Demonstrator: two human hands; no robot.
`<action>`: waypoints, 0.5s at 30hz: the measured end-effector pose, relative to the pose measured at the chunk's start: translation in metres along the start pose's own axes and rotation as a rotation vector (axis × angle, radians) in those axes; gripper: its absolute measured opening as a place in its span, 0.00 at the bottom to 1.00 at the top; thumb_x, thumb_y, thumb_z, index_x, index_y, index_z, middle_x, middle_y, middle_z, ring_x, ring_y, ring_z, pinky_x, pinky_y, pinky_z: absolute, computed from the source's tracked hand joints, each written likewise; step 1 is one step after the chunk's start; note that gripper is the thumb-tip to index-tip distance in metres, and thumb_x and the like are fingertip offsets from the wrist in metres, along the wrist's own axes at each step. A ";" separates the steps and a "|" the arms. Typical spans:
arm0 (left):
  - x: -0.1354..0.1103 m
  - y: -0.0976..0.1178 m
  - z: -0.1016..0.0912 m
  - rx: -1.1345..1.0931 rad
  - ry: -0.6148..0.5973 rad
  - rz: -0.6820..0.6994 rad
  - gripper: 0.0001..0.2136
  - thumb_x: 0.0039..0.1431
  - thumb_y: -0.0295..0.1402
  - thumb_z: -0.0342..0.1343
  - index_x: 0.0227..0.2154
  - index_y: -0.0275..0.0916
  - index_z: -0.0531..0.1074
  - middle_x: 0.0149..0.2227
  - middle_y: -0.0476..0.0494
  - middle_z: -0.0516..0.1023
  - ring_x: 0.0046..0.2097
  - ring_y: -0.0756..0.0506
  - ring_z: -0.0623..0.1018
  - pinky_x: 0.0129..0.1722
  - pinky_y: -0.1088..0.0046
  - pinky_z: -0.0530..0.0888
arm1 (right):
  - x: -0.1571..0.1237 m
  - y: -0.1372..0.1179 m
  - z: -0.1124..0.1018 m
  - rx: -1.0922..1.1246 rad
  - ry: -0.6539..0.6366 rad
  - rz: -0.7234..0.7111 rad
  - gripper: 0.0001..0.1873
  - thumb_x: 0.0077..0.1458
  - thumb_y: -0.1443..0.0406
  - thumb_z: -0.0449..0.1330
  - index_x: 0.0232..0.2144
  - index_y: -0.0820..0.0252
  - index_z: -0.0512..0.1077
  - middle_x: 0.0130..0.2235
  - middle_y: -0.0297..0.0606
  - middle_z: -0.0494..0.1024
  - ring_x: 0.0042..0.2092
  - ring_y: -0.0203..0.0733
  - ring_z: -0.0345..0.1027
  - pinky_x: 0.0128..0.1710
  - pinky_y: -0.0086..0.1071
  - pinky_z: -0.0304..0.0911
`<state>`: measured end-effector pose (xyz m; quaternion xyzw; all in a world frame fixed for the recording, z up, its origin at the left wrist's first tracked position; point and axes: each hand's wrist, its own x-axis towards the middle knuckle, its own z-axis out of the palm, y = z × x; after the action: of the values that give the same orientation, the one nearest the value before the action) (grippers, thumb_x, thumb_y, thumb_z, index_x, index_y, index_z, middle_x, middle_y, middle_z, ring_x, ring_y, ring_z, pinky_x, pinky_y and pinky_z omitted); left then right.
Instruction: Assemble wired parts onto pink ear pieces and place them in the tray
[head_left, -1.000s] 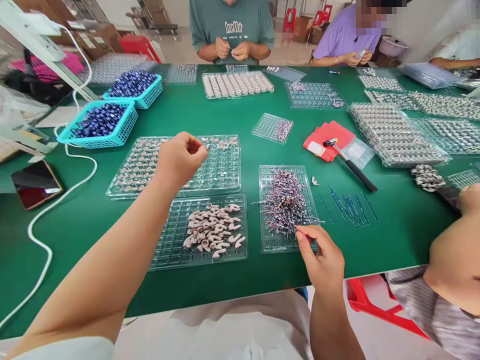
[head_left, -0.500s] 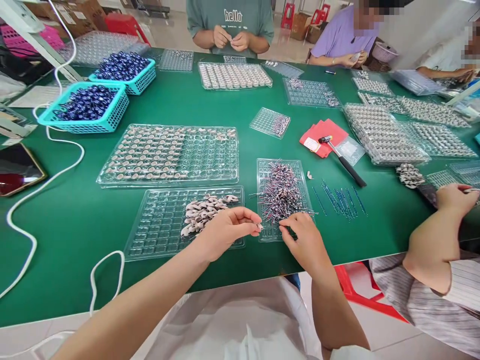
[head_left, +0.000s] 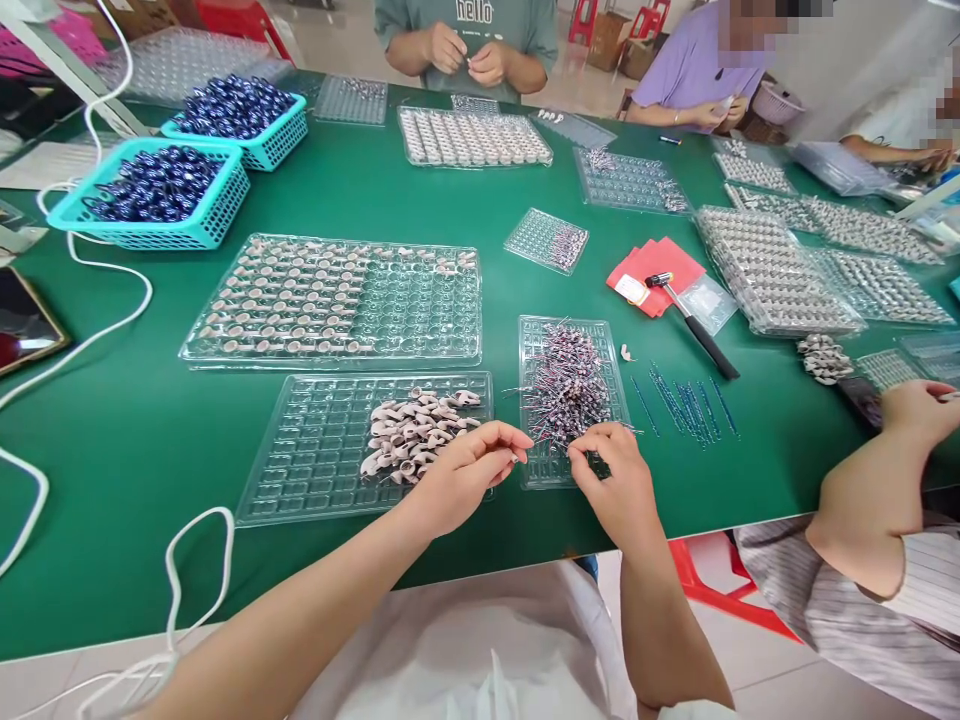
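My left hand rests at the near edge of a clear tray holding a heap of small pinkish curved shells; its fingertips are pinched on something too small to make out. Just to the right, my right hand is pinched at the near end of a clear tray piled with thin purple-and-red wired parts. Both hands nearly meet between the two trays. Behind them a large clear blister tray has its left half filled with pinkish shells in rows.
Blue thin pins, a small black-handled hammer and red cards lie to the right. Two teal baskets of blue parts stand far left. A white cable loops on the left. A co-worker's arm rests at right; others work across the table.
My left hand came back from the large blister tray to the near tray edge beside my right hand. My right hand stayed at the wired parts. The view tilted slightly.
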<state>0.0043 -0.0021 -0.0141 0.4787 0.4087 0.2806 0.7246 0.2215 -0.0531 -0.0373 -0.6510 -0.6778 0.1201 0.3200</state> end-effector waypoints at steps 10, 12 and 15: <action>-0.007 0.005 0.001 0.255 0.025 0.059 0.13 0.59 0.42 0.58 0.43 0.40 0.75 0.27 0.52 0.63 0.30 0.49 0.65 0.30 0.73 0.63 | -0.012 -0.022 -0.001 0.226 -0.152 0.008 0.06 0.68 0.63 0.51 0.42 0.54 0.69 0.37 0.35 0.78 0.37 0.38 0.74 0.38 0.31 0.67; -0.007 0.006 0.000 0.324 -0.005 0.081 0.12 0.59 0.42 0.60 0.41 0.40 0.77 0.25 0.53 0.62 0.28 0.50 0.63 0.29 0.73 0.62 | -0.013 -0.028 0.001 0.271 -0.191 -0.047 0.07 0.68 0.63 0.51 0.41 0.54 0.69 0.36 0.35 0.78 0.34 0.37 0.73 0.36 0.30 0.67; -0.007 0.006 0.000 0.380 -0.014 0.116 0.09 0.60 0.40 0.58 0.33 0.39 0.78 0.25 0.51 0.66 0.28 0.50 0.63 0.27 0.73 0.60 | -0.011 -0.035 0.004 0.335 -0.193 -0.078 0.07 0.67 0.63 0.52 0.40 0.54 0.70 0.36 0.35 0.78 0.34 0.36 0.73 0.34 0.29 0.68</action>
<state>0.0004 -0.0049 -0.0062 0.6315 0.4211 0.2365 0.6066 0.1906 -0.0674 -0.0232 -0.5473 -0.7007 0.2805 0.3617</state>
